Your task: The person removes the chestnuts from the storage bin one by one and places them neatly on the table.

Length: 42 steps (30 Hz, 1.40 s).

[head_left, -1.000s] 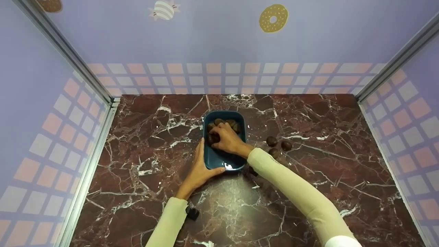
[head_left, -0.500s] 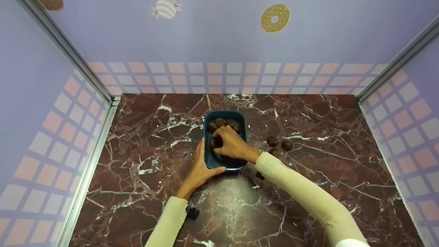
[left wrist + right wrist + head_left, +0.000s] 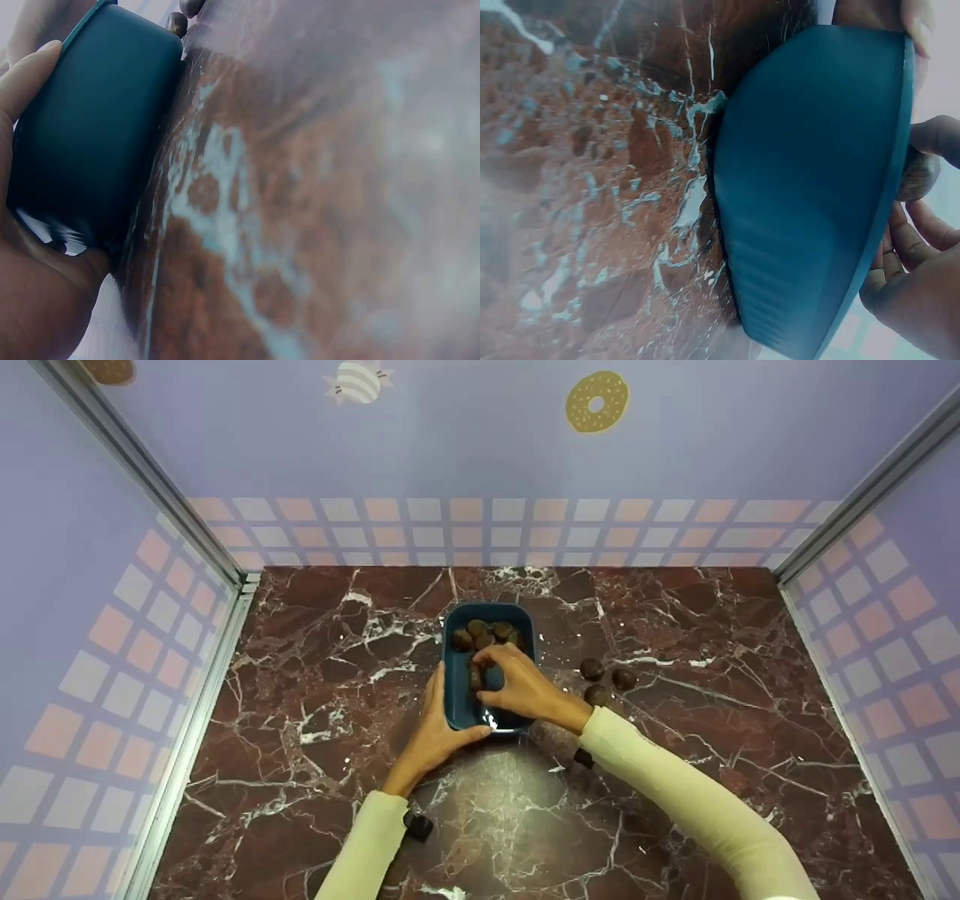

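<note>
A dark blue rectangular container [image 3: 454, 701] stands on the marbled table, with several brown chestnuts [image 3: 478, 628] gathered at its far end. My left hand [image 3: 435, 735] grips its near left corner, fingers along the left wall and thumb over the near rim. Over the container's middle, my right hand [image 3: 525, 682] pinches a chestnut [image 3: 921, 177] between thumb and fingers. In the left wrist view, the container's outer wall [image 3: 105, 112] fills the space beside my left thumb. The right wrist view shows the held chestnut close above the rim, partly covered by fingers.
Three more chestnuts [image 3: 592, 669] lie loose on the table to the right of the container, close to the right sleeve. Patterned purple panels [image 3: 480, 450] enclose the table [image 3: 322, 780] at the back and both sides.
My right hand has drawn back toward the near right inside the container with the chestnut pinched, uncovering more of the chestnuts at the far end. The left hand keeps its place.
</note>
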{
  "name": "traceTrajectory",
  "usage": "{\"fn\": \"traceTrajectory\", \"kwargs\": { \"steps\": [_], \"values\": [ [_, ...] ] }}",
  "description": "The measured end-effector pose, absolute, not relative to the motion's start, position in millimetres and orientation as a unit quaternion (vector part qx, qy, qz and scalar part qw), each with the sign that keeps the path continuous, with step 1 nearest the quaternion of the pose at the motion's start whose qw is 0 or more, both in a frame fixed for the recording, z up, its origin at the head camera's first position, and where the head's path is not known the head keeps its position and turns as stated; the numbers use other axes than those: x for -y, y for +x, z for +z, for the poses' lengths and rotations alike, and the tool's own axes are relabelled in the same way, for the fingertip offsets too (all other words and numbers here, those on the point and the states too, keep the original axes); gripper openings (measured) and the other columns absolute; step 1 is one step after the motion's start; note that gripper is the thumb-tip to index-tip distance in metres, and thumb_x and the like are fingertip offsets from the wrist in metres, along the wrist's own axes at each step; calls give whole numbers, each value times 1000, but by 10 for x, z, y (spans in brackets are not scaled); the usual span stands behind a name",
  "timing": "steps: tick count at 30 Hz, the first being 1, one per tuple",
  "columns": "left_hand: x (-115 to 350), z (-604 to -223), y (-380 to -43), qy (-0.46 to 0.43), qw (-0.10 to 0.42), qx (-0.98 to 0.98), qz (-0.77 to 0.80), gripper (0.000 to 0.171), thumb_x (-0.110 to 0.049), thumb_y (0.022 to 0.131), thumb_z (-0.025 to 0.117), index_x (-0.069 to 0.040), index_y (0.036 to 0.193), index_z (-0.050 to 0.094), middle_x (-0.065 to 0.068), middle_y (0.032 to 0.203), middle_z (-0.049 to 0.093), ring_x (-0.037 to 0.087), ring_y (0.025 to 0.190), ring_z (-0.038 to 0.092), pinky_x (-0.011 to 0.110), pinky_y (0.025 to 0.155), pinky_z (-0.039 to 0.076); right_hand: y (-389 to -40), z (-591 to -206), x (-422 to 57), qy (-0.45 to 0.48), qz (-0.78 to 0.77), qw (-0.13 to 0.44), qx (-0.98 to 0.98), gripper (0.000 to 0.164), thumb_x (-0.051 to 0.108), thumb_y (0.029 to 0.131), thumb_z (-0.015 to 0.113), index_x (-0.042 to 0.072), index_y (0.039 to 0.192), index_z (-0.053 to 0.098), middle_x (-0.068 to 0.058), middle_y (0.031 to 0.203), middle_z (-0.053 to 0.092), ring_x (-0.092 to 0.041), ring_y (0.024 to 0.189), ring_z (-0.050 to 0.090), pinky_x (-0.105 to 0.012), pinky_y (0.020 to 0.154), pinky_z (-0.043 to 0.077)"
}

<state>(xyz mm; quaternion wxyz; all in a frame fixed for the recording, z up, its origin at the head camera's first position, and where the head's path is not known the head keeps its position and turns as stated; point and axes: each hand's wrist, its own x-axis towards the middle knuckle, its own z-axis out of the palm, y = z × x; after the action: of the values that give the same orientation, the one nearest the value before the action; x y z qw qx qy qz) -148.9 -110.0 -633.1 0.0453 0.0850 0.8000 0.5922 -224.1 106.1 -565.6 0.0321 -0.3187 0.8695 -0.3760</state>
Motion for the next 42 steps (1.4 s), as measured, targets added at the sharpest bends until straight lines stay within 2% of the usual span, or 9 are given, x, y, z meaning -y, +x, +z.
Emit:
{"fn": "traceTrajectory", "kwargs": {
  "steps": [2, 7, 14, 18, 25, 29, 34, 39, 42],
  "values": [
    [1100, -6335, -1490, 84, 47, -801, 591, 143, -44, 82, 99, -14, 178, -3, 17, 184, -2, 39, 168, 5, 65, 132, 14, -2216, -5646, -1109, -318, -382, 28, -867, 54, 14, 88, 89, -1, 135, 68, -17, 129, 72, -35, 120, 65, -57, 123, 40],
    [1093, -6327, -1487, 84, 45, -800, 592, 143, -42, 82, 99, -13, 178, -2, 17, 184, -1, 39, 169, 5, 66, 132, 13, -2159, -5612, -1259, -298, -395, 23, -869, 54, 13, 88, 90, 1, 136, 69, -16, 131, 71, -35, 118, 63, -53, 104, 54],
    [1095, -6321, -1493, 81, 43, -795, 599, 143, -39, 80, 100, -14, 179, 0, 17, 184, 0, 39, 169, 5, 67, 132, 14, -2123, -5582, -1496, -275, -407, 6, -871, 53, 14, 88, 90, 3, 135, 70, -14, 128, 70, -33, 118, 63, -52, 104, 53],
    [1095, -6318, -1488, 78, 46, -794, 602, 144, -40, 80, 100, -15, 179, -2, 17, 184, -1, 39, 169, 5, 66, 132, 14, -2097, -5579, -1627, -255, -422, 7, -870, 52, 14, 87, 91, 4, 134, 70, -13, 127, 71, -33, 116, 63, -56, 101, 54],
    [1094, -6323, -1487, 79, 43, -799, 595, 145, -43, 80, 100, -14, 178, -2, 19, 184, -1, 39, 169, 5, 65, 132, 14, -2063, -5563, -1843, -235, -445, -5, -864, 51, 11, 87, 92, 2, 133, 71, -15, 123, 71, -45, 113, 63, -61, 97, 54],
    [1091, -6316, -1487, 81, 43, -801, 592, 144, -43, 80, 100, -14, 179, -1, 18, 184, -1, 38, 169, 4, 65, 132, 14, -2071, -5539, -1970, -214, -453, -14, -865, 53, 9, 85, 92, 1, 133, 71, -17, 124, 71, -44, 114, 64, -60, 97, 55],
    [1092, -6318, -1487, 82, 46, -804, 587, 144, -43, 80, 100, -15, 179, -1, 16, 184, 0, 37, 169, 3, 64, 132, 14, -2075, -5512, -2142, -178, -466, -15, -867, 53, 6, 84, 92, 1, 133, 71, -16, 118, 70, -47, 105, 64, -55, 89, 56],
    [1097, -6316, -1486, 80, 44, -805, 587, 145, -44, 79, 101, -15, 179, -1, 16, 184, 0, 37, 169, 4, 64, 133, 14, -2090, -5511, -2297, -152, -465, -19, -872, 54, 7, 85, 92, -1, 134, 70, -21, 122, 70, -48, 112, 65, -63, 99, 52],
    [1097, -6320, -1487, 79, 43, -806, 586, 145, -44, 79, 101, -15, 179, 0, 17, 184, 0, 38, 169, 4, 65, 132, 14, -2087, -5523, -2381, -137, -462, -19, -876, 55, 7, 85, 92, -2, 134, 70, -22, 124, 70, -48, 114, 64, -65, 100, 52]
  ]
}}
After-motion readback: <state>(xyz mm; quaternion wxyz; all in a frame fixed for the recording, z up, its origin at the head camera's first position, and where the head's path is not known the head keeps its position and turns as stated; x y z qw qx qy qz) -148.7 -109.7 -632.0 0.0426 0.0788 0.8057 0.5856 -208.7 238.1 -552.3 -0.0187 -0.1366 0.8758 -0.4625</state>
